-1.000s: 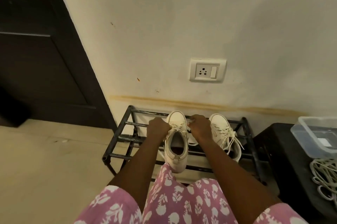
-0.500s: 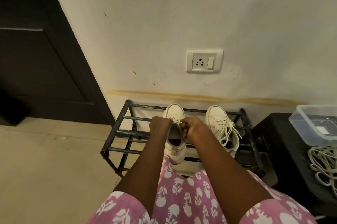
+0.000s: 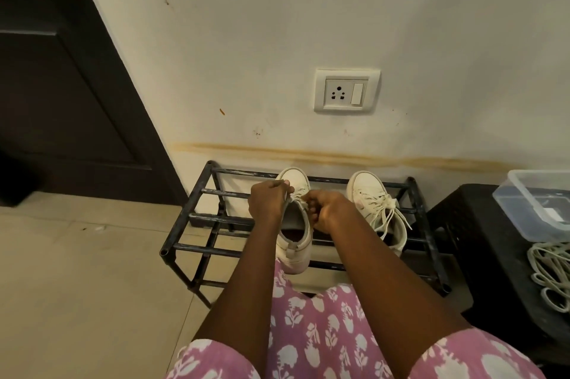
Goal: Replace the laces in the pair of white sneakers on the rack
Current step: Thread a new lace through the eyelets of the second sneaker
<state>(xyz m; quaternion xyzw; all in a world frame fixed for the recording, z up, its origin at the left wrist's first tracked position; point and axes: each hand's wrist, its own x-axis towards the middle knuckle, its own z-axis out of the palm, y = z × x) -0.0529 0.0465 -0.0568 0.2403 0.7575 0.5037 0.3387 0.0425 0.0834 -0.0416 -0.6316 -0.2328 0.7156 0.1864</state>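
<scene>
Two white sneakers stand on a black metal rack (image 3: 197, 219) against the wall. The left sneaker (image 3: 294, 252) has its heel toward me, and both my hands are at its lace area. My left hand (image 3: 267, 204) pinches the lace at the shoe's left side. My right hand (image 3: 328, 212) has its fingers curled round the lace at the shoe's right side. The right sneaker (image 3: 374, 205) stands untouched, its lace tied in a loose bow. A pile of white spare laces (image 3: 550, 273) lies on a black stool at the right.
A black stool (image 3: 481, 243) stands right of the rack, with a clear plastic box (image 3: 536, 202) on it. A wall socket (image 3: 347, 91) is above the rack. A dark door (image 3: 61, 85) is at the left, with beige floor tiles (image 3: 86, 286) before it.
My hands have drawn together over the left sneaker's laces. One second ago they were on either side of its opening. The view has shifted slightly.
</scene>
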